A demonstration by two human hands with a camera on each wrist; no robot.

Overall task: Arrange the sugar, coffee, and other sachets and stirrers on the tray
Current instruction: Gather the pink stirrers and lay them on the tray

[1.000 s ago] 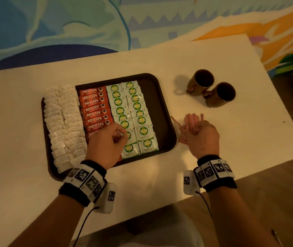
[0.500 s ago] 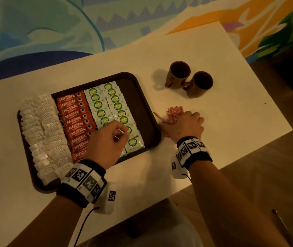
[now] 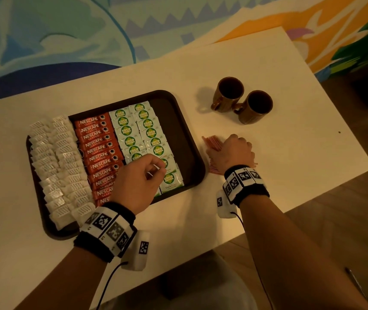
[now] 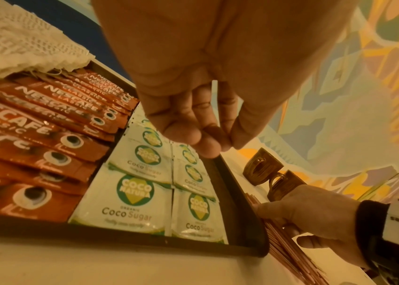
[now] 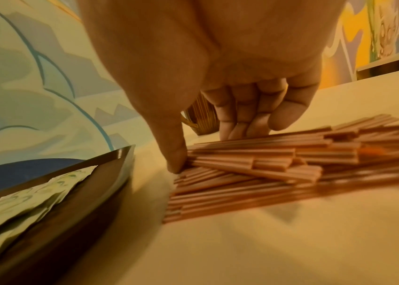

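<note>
Nearest the person, the left hand [image 3: 137, 183] hovers over the near right part of the dark brown tray [image 3: 195, 153], fingers curled inward with the thumb meeting the fingertips; the left wrist view shows a thin pale sliver at that pinch, too small to name. Under it lie the Coco Natura sugar sachets [image 3: 149, 135] in two overlapping columns running away from the person, with a bare strip of tray floor to their right. To their left sits one column of red Nescafe Classic sticks [image 3: 99, 151], and left of those two columns of white mesh-patterned sachets [image 3: 55, 162], the outermost lapping over the tray's left rim. Just beside the tray's right rim, on the cream table [image 3: 301, 142], the right hand [image 3: 231, 152] rests on a loose heap of pinkish-orange stirrers [image 5: 254, 173]: in the right wrist view the thumb tip presses down on the stick ends nearest the tray while the four fingers, held close together and bent, touch the far side of the heap, so the hand brackets the pile. Farther back and to the right stand two brown mugs [image 3: 243, 99], upright, touching or nearly so. Beyond the table edge lies a floor covering with blue, teal and orange patterns [image 3: 66, 41].
</note>
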